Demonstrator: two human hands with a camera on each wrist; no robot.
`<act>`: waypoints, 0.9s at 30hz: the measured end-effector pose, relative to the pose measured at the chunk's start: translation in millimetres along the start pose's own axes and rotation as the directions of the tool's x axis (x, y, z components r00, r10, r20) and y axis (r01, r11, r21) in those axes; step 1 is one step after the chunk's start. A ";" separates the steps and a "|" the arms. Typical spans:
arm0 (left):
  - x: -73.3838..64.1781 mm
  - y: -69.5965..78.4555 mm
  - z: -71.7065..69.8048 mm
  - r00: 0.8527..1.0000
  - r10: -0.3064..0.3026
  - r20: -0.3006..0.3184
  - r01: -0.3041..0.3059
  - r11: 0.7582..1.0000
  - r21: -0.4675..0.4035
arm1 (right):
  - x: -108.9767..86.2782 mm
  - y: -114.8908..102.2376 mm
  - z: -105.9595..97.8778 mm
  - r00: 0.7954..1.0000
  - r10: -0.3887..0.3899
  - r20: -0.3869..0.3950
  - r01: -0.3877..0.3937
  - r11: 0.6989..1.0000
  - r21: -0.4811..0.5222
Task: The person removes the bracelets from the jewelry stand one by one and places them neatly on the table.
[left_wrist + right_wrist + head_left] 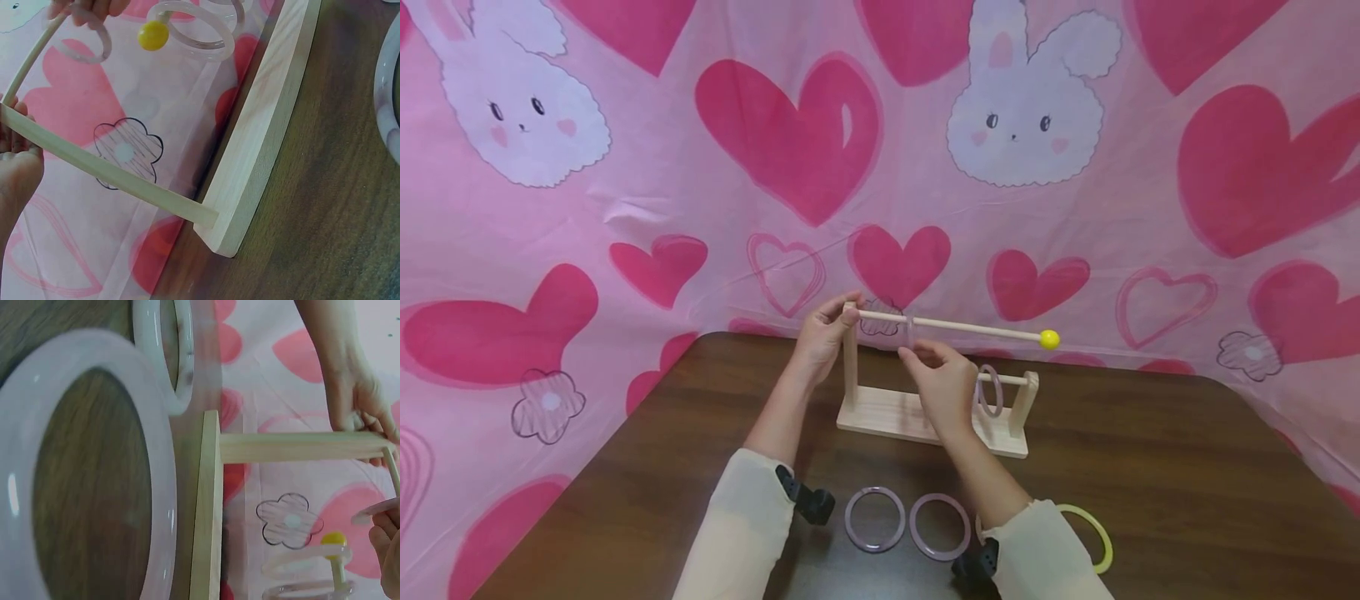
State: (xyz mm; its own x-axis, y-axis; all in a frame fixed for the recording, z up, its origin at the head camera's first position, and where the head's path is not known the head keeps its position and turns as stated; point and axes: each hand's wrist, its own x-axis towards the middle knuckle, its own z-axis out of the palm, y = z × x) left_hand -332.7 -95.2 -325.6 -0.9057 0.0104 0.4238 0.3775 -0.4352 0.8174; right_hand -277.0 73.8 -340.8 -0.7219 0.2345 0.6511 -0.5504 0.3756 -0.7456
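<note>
My left hand (820,337) grips the top of the tall left post of a wooden stand (880,408). From this post a long rod (970,327) runs to the right and ends in a yellow ball (1049,339). With thumb and fingers my right hand (947,387) pinches a translucent pale purple bangle (911,331) that encircles the rod, left of its middle. On the lower rod, fixed to the short right post, hang a pale bangle (228,45) and a darker one behind it. The right hand hides part of that rod in the head view.
Two pale purple bangles (875,548) lie on the dark wooden table (662,467) in front of the stand. A yellow bangle (1105,542) lies partly under the right sleeve. Behind the table hangs a pink cloth (925,200) with hearts and rabbits.
</note>
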 end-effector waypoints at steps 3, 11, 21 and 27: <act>-0.3 0.3 0.4 1.000 -0.003 -0.002 0.003 1.000 -0.011 | 1.4 3.4 -5.2 1.000 0.022 -0.015 -0.022 1.000 -0.011; -1.6 2.1 1.9 1.000 -0.006 -0.010 0.005 1.000 -0.020 | 4.4 7.7 -11.5 0.998 -0.032 -0.048 0.029 0.997 -0.068; -0.5 0.7 0.3 1.000 -0.005 0.007 0.005 1.000 -0.017 | 6.5 5.6 -14.3 0.994 -0.090 -0.067 0.085 0.994 -0.072; 0.2 0.2 -0.5 1.000 -0.012 0.008 0.012 1.000 0.001 | 9.6 6.2 -16.3 0.990 -0.112 -0.087 0.106 0.992 -0.064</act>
State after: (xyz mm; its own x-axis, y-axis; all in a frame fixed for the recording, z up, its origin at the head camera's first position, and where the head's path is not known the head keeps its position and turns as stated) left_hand -332.9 -95.7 -325.6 -0.9085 0.0230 0.4172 0.3669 -0.4342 0.8227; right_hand -280.6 93.0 -336.9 -0.6165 0.2686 0.7401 -0.5960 0.4550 -0.6616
